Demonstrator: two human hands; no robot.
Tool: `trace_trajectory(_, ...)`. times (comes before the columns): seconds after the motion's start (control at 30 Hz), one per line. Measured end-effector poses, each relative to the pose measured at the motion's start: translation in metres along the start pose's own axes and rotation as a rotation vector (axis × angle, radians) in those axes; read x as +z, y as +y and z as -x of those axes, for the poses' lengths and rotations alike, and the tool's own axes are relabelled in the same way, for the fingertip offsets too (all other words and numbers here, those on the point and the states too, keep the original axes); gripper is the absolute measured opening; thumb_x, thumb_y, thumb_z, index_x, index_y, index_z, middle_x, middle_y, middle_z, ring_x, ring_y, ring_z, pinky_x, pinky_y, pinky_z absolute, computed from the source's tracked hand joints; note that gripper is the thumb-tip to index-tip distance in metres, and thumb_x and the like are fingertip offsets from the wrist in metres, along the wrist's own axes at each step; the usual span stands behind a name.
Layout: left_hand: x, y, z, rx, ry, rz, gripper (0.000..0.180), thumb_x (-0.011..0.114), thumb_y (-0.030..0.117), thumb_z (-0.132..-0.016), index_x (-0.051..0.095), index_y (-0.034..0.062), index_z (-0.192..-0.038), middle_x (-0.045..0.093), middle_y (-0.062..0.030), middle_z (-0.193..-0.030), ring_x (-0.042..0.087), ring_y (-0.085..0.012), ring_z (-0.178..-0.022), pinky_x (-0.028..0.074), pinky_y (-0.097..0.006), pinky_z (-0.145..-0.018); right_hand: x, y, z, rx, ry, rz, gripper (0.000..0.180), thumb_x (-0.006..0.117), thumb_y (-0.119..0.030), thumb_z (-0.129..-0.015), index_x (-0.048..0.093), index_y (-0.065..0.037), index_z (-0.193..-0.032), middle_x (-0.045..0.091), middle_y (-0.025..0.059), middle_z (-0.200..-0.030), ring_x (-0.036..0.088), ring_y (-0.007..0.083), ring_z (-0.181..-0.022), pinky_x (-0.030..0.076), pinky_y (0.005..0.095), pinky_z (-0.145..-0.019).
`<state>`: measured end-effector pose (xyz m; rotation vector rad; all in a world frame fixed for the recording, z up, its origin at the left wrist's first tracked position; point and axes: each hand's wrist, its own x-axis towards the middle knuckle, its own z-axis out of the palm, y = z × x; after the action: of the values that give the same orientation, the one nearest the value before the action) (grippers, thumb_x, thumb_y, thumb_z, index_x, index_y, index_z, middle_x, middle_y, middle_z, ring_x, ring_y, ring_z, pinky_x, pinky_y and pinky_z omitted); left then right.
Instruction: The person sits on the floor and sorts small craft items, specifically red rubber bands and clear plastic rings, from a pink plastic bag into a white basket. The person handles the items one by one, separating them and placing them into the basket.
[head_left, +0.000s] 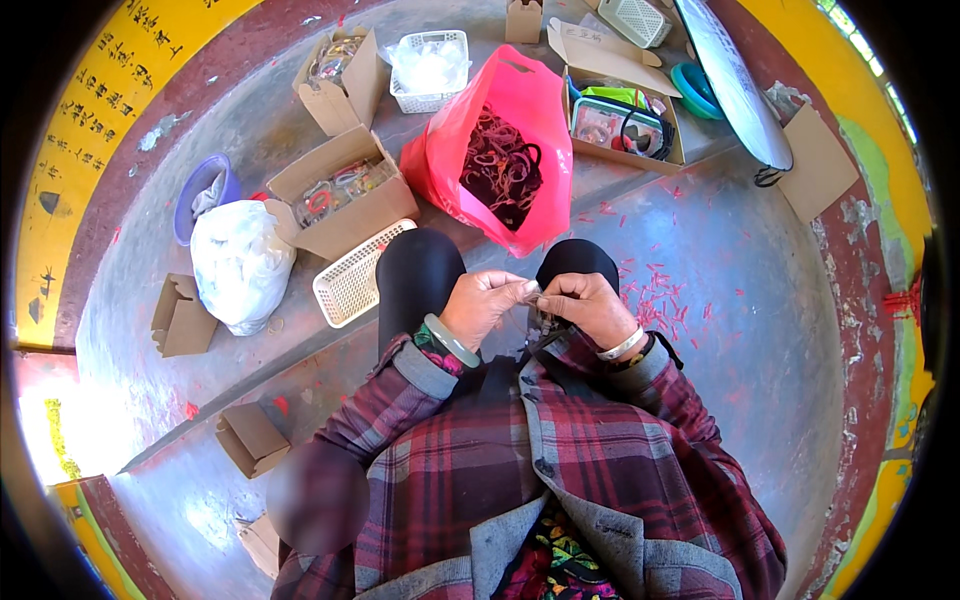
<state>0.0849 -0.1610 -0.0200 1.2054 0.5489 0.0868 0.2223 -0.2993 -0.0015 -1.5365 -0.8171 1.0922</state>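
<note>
Between my knees, my left hand (482, 308) and my right hand (594, 314) meet fingertip to fingertip. Both are closed in a pinch on something small, thin and dark, too small to name and mostly covered by the fingers. A pale green bangle (452, 342) circles my left wrist, and a silver-coloured bracelet (622, 345) my right. Just beyond my knees stands a bright pink plastic bag (432, 150), its mouth wide, with a heap of dark and pinkish elastic-looking loops (500, 165) inside.
Left of the bag are cardboard boxes (345, 228) of small wrapped items, a cream basket (345, 290), a white plastic bag (240, 265) and a purple basin (190, 205). Red scraps (660, 300) litter the floor at right. Another filled box (620, 150) sits far right beside a large tilted round board (735, 85).
</note>
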Motion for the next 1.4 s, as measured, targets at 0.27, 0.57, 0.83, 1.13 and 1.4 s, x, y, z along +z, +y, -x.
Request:
trace_trajectory(0.27,0.000,0.008,0.002,0.077,0.239,0.300,0.022,0.058,0.019,-0.087,0.062,-0.0021,-0.088,0.067,-0.0097,-0.083,0.055,-0.0042,-0.059,0.034,-0.015,-0.043,-0.009,0.001,0.001,0.040,0.039,0.027,0.019,0.063,-0.014,-0.082,0.063,0.004,-0.076,0.059,0.0009,-0.067,0.052,0.0061,-0.066,0.041,0.0208,-0.060)
trace_trajectory(0.57,-0.006,0.005,0.002,0.147,0.370,0.377,0.019,0.061,0.019,-0.085,0.065,0.0008,-0.084,0.067,-0.0048,-0.078,0.048,-0.0020,-0.053,0.032,-0.017,-0.044,0.003,-0.002,-0.008,-0.022,0.126,0.056,0.012,0.064,-0.007,-0.077,0.063,0.004,-0.072,0.061,0.0018,-0.066,0.053,0.0064,-0.062,0.041,0.0206,-0.057)
trace_trajectory(0.83,-0.036,0.027,0.003,0.118,0.321,0.466,0.021,0.055,0.017,-0.088,0.059,-0.0007,-0.099,0.066,-0.0116,-0.091,0.064,-0.0165,-0.082,0.049,-0.020,-0.056,0.013,-0.007,-0.024,-0.095,0.150,-0.005,0.015,0.058,-0.009,-0.082,0.065,0.004,-0.084,0.061,0.0044,-0.071,0.056,0.0100,-0.067,0.044,0.0216,-0.063)
trace_trajectory(1.13,-0.178,0.052,-0.008,0.555,0.827,0.477,0.023,0.056,0.015,-0.087,0.058,-0.0022,-0.102,0.063,-0.0062,-0.085,0.059,-0.0117,-0.069,0.047,-0.023,-0.054,-0.013,0.054,-0.040,-0.098,0.307,0.250,0.016,0.056,-0.010,-0.084,0.065,0.003,-0.085,0.061,0.0061,-0.068,0.057,0.0115,-0.063,0.045,0.0237,-0.058)
trace_trajectory(1.4,-0.269,0.035,-0.066,0.400,0.930,0.387,0.016,0.051,0.013,-0.088,0.059,0.0015,-0.097,0.062,-0.0065,-0.086,0.060,-0.0155,-0.070,0.047,-0.025,-0.048,-0.002,0.049,-0.051,-0.207,0.257,0.435,0.012,0.059,-0.008,-0.081,0.065,0.002,-0.083,0.059,0.0089,-0.065,0.058,0.0155,-0.060,0.044,0.0259,-0.056)
